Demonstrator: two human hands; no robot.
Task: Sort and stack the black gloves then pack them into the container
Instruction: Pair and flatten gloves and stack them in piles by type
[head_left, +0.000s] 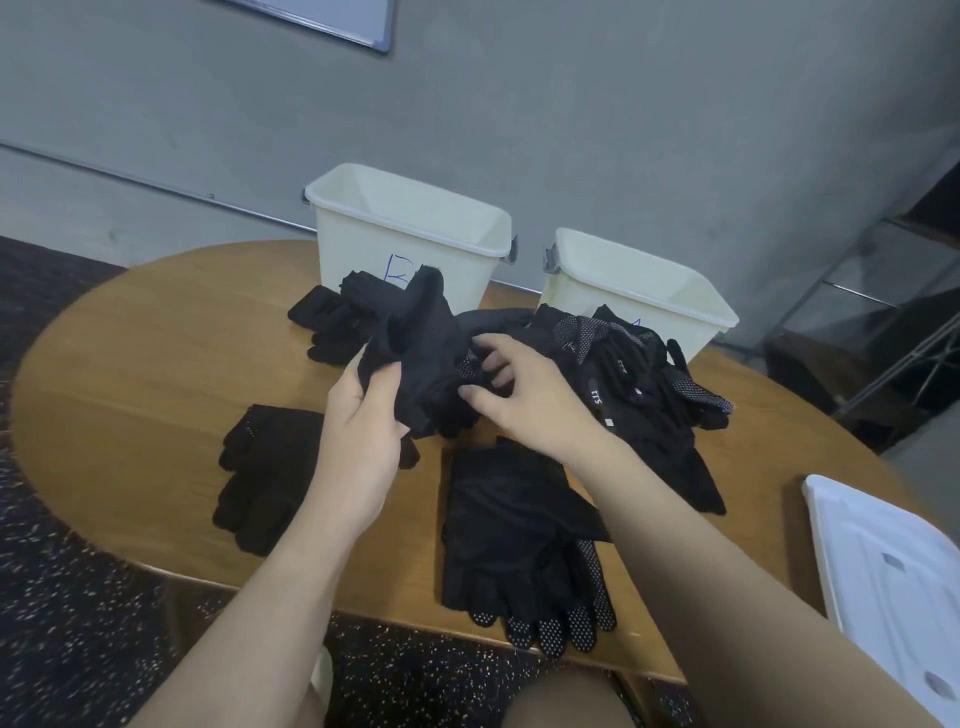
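Note:
My left hand (358, 415) grips a bunched black glove (421, 343) lifted above the round wooden table (130, 364). My right hand (514, 395) pinches the same glove from the right side. A stack of black gloves (524, 540) with white grip dots lies near the front edge. Another small stack (260, 478) lies to the left, partly hidden by my left forearm. A loose heap of gloves (649, 395) spreads to the right, and more gloves (327, 327) lie behind. Two cream containers stand at the back: the left container (405, 228) and the right container (639, 291).
A white lid (883, 561) lies at the table's right front edge. A grey wall rises behind the containers. Dark speckled floor shows left and below the table. A metal rack (883, 312) stands at the right.

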